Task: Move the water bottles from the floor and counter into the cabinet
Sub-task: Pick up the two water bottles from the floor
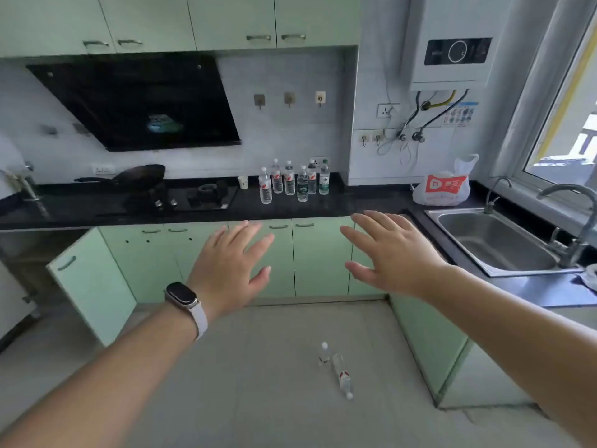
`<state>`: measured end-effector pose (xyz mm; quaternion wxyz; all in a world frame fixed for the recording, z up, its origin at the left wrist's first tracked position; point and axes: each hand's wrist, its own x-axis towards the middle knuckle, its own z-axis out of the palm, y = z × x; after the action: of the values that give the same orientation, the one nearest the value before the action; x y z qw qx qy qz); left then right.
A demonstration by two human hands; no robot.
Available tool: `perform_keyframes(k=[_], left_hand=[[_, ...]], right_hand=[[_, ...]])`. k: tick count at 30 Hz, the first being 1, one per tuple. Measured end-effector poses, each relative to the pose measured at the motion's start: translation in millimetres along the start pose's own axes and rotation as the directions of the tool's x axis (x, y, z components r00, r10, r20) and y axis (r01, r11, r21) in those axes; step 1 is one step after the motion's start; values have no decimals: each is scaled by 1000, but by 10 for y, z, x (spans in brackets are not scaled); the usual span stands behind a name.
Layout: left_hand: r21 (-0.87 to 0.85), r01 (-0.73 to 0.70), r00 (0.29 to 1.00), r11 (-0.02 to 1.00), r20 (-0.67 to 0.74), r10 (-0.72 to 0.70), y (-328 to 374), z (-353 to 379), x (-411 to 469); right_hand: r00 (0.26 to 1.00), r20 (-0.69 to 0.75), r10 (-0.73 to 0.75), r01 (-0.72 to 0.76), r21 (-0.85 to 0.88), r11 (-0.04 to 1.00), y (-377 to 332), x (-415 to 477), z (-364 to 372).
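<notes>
On the pale floor [226,383] nearest the camera, two water bottles sit close together, well apart from both hands. The upright bottle [324,352] stands on its base, and the lying bottle [342,376] rests on its side just beside it, its white cap pointing toward the viewer.

Above them, both arms reach forward at about counter height. The left hand [231,270] is spread flat with its fingers straight and slightly fanned, and it holds nothing; a dark-faced watch [182,294] on a pale strap circles its wrist. The right hand [391,253] is likewise spread wide and palm-down, gripping nothing.

Beyond the hands runs a row of pale green lower cabinets [319,257] with their doors closed. At the far left one cabinet door [90,286] stands swung open.

On the black counter [355,202] above, six bottles [289,179] stand upright in a loose cluster near the back wall, some with red labels and some with green. A paper cup [243,182] stands just to their left, next to the stove [197,197] and a dark pan [139,177]. To the right, a white and red plastic bag [442,187] sits near the steel sink [494,244].

Farthest back, a black range hood [139,101] and a white water heater [452,43] hang on the wall.
</notes>
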<state>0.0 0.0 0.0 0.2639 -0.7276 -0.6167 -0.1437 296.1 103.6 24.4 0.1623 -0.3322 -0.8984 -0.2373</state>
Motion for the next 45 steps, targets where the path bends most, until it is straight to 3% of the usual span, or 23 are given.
perform_keyframes(k=[10,28,37,45], left_hand=[[-79,-7,990,997,138,18,273,838,410],[-135,29,907,990,421,31,1294,2567,1891],[-153,21,869,988,491,58,1247,3258,1973],[-257,39,809,966,575,120,878,4186,1867]], right_hand=[[993,110,33,-40,61,997,413,-140,856],[962,272,10,-97,308,946,1989,-106,2810],[938,345,44,-177,365,914,1992,-32,3476],[903,413,119,-288,377,880,1545,16,4225]])
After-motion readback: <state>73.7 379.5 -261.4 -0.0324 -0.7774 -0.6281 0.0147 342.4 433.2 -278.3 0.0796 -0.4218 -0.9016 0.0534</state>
